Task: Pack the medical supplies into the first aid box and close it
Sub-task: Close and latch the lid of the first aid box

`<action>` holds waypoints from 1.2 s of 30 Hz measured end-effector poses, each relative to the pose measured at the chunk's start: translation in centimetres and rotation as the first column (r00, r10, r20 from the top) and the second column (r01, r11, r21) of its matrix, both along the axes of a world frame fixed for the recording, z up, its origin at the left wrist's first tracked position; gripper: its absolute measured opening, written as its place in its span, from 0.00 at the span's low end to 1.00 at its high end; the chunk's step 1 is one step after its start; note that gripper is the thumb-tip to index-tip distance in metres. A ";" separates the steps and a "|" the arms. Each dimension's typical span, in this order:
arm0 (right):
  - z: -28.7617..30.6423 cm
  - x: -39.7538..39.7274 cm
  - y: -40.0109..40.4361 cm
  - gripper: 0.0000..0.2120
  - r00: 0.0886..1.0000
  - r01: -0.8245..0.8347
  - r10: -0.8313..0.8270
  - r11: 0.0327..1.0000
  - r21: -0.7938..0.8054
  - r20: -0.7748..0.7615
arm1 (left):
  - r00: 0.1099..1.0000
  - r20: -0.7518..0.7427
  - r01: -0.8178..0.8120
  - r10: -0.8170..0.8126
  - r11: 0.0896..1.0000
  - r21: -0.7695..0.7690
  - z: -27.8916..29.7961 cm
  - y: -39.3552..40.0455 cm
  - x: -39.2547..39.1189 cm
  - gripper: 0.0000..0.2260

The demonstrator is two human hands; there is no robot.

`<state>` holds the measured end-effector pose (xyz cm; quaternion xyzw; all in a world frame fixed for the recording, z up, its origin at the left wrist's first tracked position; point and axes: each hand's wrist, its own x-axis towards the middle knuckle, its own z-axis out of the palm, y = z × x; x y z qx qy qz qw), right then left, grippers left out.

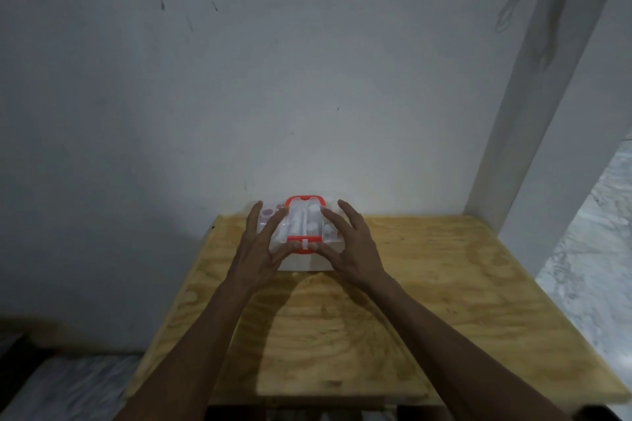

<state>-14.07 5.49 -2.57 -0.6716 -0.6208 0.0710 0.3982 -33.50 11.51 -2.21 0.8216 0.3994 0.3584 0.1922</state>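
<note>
First aid box (301, 232): clear plastic, red handle and front latch, lid down, whitish blurred contents; at far edge of wooden table (427, 284).
Left hand (258, 249): fingers spread, touching the box's left side.
Right hand (352, 246): fingers spread, touching the box's right side.

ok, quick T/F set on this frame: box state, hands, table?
1. The clear plastic first aid box with red handle sits on the plywood table. True.
2. The box lid stands wide open. False: it is down over the contents.
3. Both thumbs are at the red front latch. True.
4. The left hand rests flat on the table. False: it is on the box, like the right hand.
</note>
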 end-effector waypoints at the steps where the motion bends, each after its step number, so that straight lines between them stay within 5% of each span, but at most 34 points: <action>1: -0.1 -0.1 0.0 0.37 1.000 0.002 -0.002 1.000 0.005 -0.005 | 0.999 0.039 0.021 -0.020 0.999 -0.029 -0.3 0.3 0.0 0.52; 5: -0.4 -0.2 0.0 0.36 1.000 0.017 -0.017 1.000 0.024 -0.003 | 0.999 0.055 0.003 0.000 0.997 -0.072 -1.0 1.0 -0.1 0.44; 13: 0.0 -0.5 -0.5 0.36 0.999 0.010 -0.010 1.000 0.015 -0.031 | 0.994 -0.054 -0.101 0.100 0.994 -0.027 -0.4 0.9 -0.2 0.50; 20: 1.0 -0.2 -1.0 0.34 0.998 0.013 -0.012 1.000 0.012 -0.060 | 0.991 -0.035 -0.132 0.129 0.987 -0.089 -0.1 1.3 0.1 0.36; 36: 1.3 2.0 3.9 0.31 0.998 0.025 -0.025 1.000 0.001 -0.063 | 0.991 -0.055 -0.125 0.119 0.986 -0.115 0.7 5.7 2.4 0.31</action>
